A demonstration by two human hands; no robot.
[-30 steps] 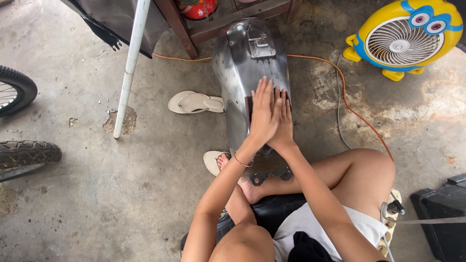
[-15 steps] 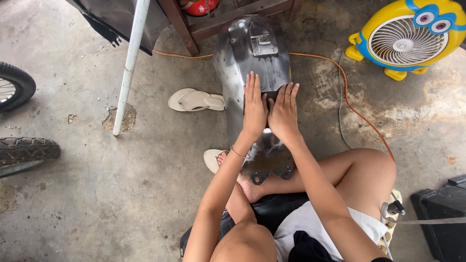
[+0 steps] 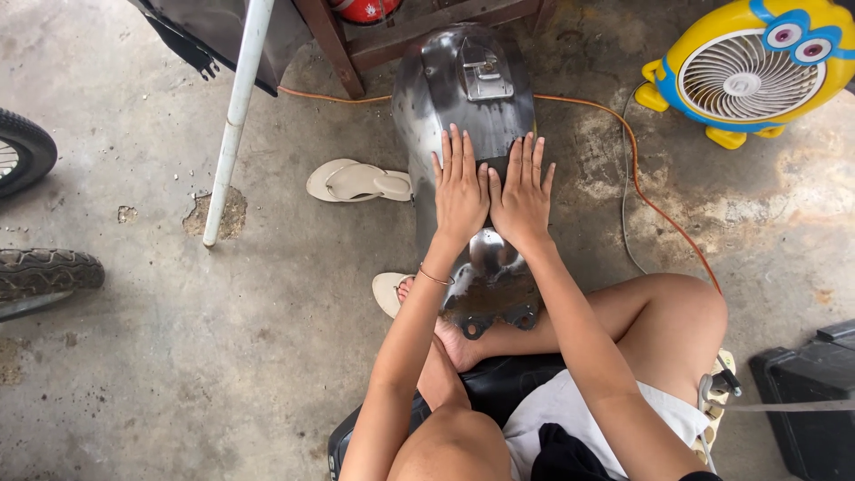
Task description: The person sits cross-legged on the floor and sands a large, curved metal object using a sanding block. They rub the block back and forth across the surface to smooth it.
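Note:
A bare grey metal motorcycle fuel tank (image 3: 463, 85) lies on the concrete floor in front of me, its cap fitting at the far end. My left hand (image 3: 460, 189) rests flat on its top, fingers straight and slightly apart. Beside it, touching at the thumbs, my right hand (image 3: 521, 198) also lies flat on the tank. Neither hand holds anything. A thin bracelet circles my left wrist. The tank's near end, rusty with mounting lugs, sits by my bare foot.
A beige sandal (image 3: 358, 181) lies left of the tank. A white pole (image 3: 233, 120) stands on the floor. An orange cable (image 3: 655, 209) runs right. A yellow cartoon fan (image 3: 746, 71) sits far right; tyres (image 3: 49, 272) at left; a black case (image 3: 806, 401) at right.
Both hands were stacked together on the tank a second ago. They have separated and slid forward, and now lie flat side by side.

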